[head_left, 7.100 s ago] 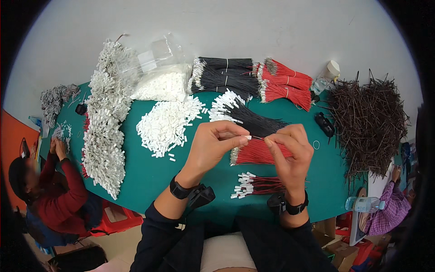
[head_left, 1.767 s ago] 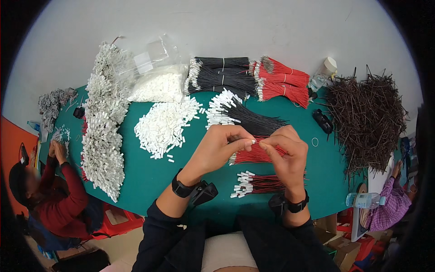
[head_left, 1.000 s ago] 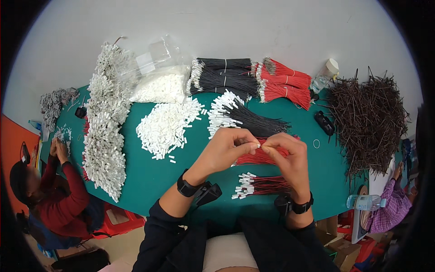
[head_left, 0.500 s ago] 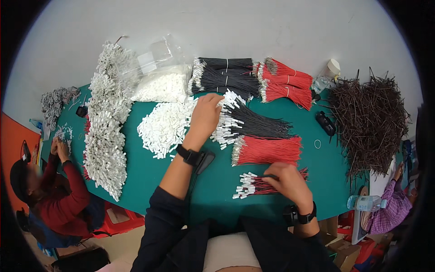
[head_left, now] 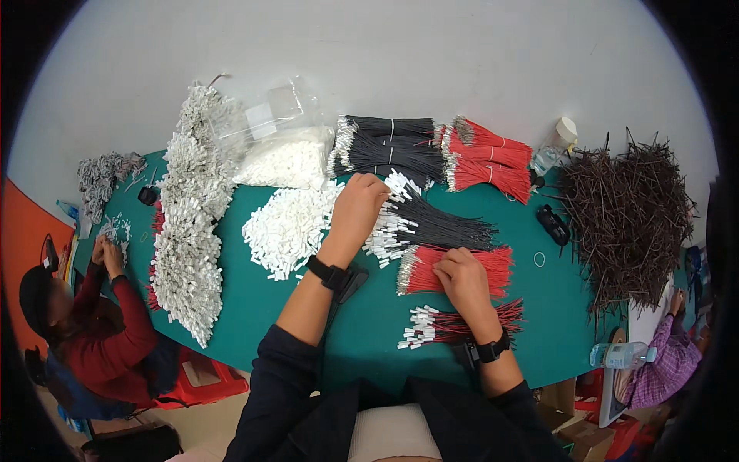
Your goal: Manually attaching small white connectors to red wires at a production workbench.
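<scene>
My left hand (head_left: pixel 359 206) is closed, its fingertips at the white connector ends of a fanned pile of black wires (head_left: pixel 446 223). What those fingers grip is hidden. Below that pile lies a flat bundle of red wires (head_left: pixel 489 266) with bare metal ends on the left. The bent fingers of my right hand (head_left: pixel 464 279) are pressed together on the red wires; the exact wire is too small to single out. Nearer to me, joined red and black wires with white connectors (head_left: pixel 446 326) lie in a small stack. A heap of loose white connector housings (head_left: pixel 281 231) is left of my left hand.
Behind are a clear bag of white housings (head_left: pixel 286 159), tied black bundles (head_left: pixel 396 142) and tied red bundles (head_left: pixel 493 158). A long white-ended heap (head_left: pixel 185 254) lies left, a dark wire heap (head_left: pixel 627 223) right. A person in red (head_left: pixel 108 339) works at left; a checked sleeve (head_left: pixel 662 358) shows right.
My right hand has moved from the stack of joined wires up and away from me onto the red wires. My left hand stays by the white connector ends. The whole view has shifted slightly.
</scene>
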`<action>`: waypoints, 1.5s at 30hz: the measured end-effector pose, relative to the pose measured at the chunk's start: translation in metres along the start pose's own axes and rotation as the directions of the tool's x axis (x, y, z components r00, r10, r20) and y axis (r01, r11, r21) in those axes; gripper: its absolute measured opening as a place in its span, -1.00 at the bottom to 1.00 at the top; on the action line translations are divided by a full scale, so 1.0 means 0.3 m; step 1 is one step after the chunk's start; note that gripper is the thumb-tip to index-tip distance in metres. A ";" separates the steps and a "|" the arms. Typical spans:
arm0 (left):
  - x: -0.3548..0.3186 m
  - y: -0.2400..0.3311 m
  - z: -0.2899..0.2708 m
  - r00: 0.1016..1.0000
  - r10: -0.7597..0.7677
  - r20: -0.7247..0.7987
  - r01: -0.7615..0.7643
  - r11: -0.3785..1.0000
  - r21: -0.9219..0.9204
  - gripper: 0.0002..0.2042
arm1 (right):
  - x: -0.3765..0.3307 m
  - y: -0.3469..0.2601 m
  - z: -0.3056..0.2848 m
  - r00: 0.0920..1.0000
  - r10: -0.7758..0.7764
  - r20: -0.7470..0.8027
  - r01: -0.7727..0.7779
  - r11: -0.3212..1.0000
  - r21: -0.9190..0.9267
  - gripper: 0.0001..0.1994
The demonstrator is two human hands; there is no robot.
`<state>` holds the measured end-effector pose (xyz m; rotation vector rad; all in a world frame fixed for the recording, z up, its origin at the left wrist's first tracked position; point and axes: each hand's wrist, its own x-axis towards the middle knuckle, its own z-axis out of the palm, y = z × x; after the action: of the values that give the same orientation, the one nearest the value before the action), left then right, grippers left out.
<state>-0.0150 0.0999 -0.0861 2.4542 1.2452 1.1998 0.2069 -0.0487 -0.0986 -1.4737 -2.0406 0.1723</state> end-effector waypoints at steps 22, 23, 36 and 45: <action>-0.057 0.218 -0.222 0.831 -0.233 0.505 0.556 0.322 -0.767 -0.79 | 0.027 -0.202 -0.228 0.938 0.335 -0.090 -0.204 0.742 0.638 -0.96; -0.056 0.226 -0.220 0.830 -0.228 0.508 0.557 0.318 -0.767 -0.79 | 0.036 -0.226 -0.273 0.956 0.267 -0.118 -0.164 0.826 0.540 -0.95; -0.072 0.317 -0.216 0.856 -0.239 0.459 0.515 0.307 -0.800 -0.79 | 0.111 -0.253 -0.303 0.930 0.029 -0.365 0.057 0.974 0.221 -0.89; -0.071 0.330 -0.227 0.819 -0.249 0.517 0.573 0.313 -0.758 -0.79 | 0.112 -0.234 -0.301 0.924 -0.003 -0.382 0.078 0.981 0.180 -0.84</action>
<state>-0.0093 0.0054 -0.0089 1.2863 0.7253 0.8888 0.1918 -0.0662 0.0182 -1.2333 -1.6883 0.0572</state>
